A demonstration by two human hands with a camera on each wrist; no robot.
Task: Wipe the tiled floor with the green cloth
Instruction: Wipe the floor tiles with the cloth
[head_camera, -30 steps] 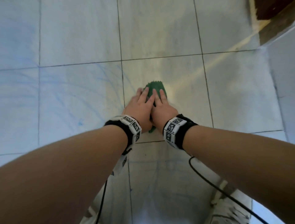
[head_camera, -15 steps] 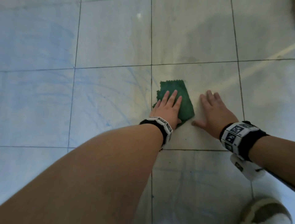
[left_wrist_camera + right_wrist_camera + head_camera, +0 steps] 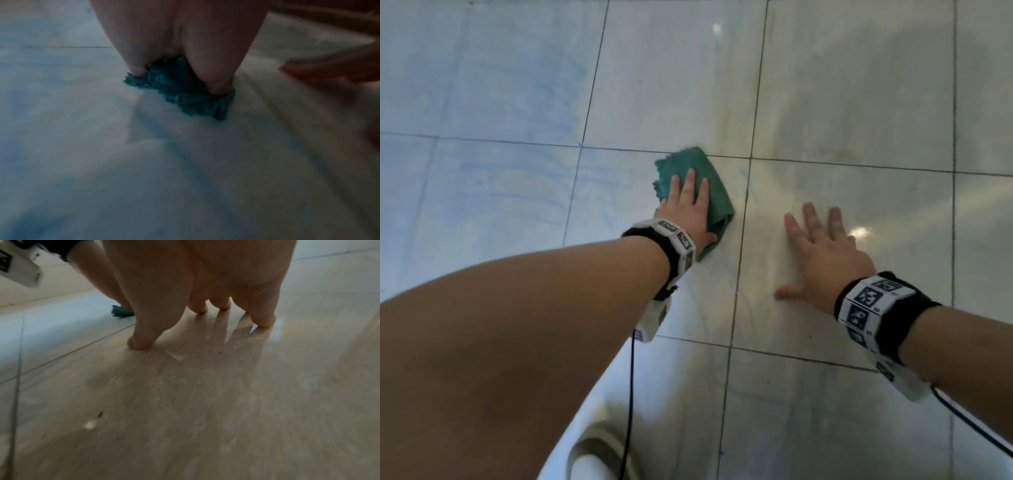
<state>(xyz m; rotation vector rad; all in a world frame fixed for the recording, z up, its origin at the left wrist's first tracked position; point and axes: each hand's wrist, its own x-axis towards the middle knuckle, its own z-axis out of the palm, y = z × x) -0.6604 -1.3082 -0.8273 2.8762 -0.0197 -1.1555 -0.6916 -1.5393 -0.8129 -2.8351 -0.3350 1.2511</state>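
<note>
Left hand [image 3: 690, 209] flat on green cloth [image 3: 714, 185].

Indoor room with a glossy tiled floor [image 3: 842, 102]
Large pale marbled tiles with thin dark grout lines [image 3: 755, 85] spread under both hands; which room, unclear.

Bare tiled floor [image 3: 493, 192] all around

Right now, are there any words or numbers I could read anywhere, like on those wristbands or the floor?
No readable words, brand names or numbers anywhere.
Black left wristband with white tiles: square black-and-white code patterns only, no letters.
Black right wristband with white tiles: the same kind of patterns, no letters.
Folded green cloth: no label showing.
Pale glossy tiled floor: only grout lines and streaks.
</note>
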